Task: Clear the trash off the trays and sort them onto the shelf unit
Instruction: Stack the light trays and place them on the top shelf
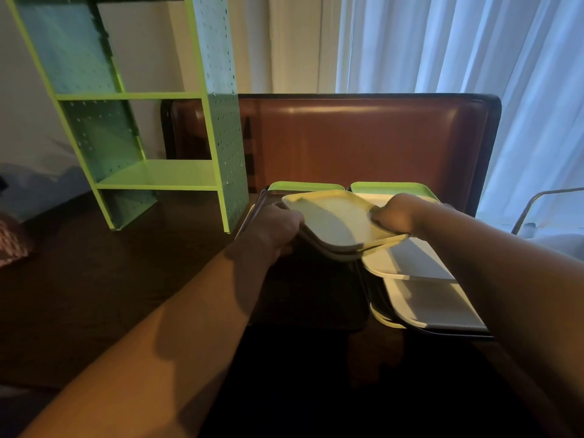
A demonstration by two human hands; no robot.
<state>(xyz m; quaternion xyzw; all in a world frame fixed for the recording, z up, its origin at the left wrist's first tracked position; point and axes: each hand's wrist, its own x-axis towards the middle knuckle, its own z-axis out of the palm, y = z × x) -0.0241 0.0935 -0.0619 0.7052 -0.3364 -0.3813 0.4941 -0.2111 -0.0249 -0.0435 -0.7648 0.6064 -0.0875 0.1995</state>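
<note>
A pale cream tray (335, 221) is held tilted above the table, with another cream tray right under it. My left hand (278, 227) grips its left edge and my right hand (395, 214) grips its right edge. Below lie a dark tray (313, 298) on the left and more cream trays (426, 289) on the right. Two green trays (305, 185) show their rims behind. The green shelf unit (151, 175) stands to the left with bare shelves. No trash is visible on the trays.
A brown padded bench back (363, 137) rises behind the dark table (94, 279). White curtains (474, 42) hang at the right. A metal chair frame (534, 203) sits at the right edge. A knitted item (12, 241) lies at the far left.
</note>
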